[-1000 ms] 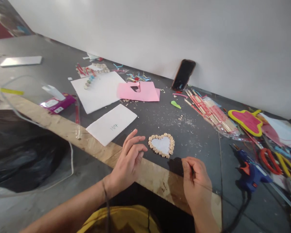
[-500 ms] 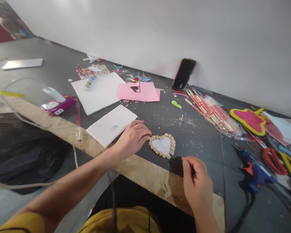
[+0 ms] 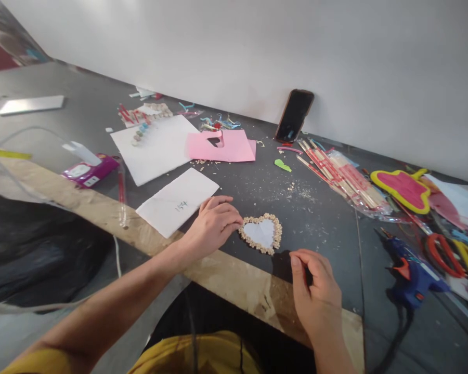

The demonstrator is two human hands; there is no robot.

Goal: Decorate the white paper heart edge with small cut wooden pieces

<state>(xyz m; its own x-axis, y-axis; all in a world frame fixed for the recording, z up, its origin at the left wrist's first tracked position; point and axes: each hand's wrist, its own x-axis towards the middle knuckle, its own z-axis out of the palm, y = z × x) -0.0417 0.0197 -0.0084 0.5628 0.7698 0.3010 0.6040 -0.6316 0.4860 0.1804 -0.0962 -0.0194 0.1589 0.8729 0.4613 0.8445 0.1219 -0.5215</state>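
A small paper heart (image 3: pixel 259 232) with a white middle and a border of small tan pieces lies flat on the dark tabletop. My left hand (image 3: pixel 214 224) reaches in from the left, its fingers bent and drawn together with the tips gripping the heart's left edge. Right of the heart and a little lower, my right hand (image 3: pixel 316 285) is closed, thumb tip pressed to the forefinger. What that pinch holds, if anything, is too small to make out. Under and behind my left hand is a white card (image 3: pixel 179 201) with "154" written on it.
A blue glue gun (image 3: pixel 415 280) lies at the right, near red-handled scissors (image 3: pixel 444 254) and packed chopsticks (image 3: pixel 347 176). A phone (image 3: pixel 295 115) leans on the wall. Pink paper (image 3: pixel 221 146), a white sheet (image 3: pixel 156 150) and a purple box (image 3: pixel 90 170) lie leftward. Crumbs dot the tabletop.
Both hands and the heart stay nearly in place. The view has shifted slightly, and my left fingertips sit about the same at the heart's edge.
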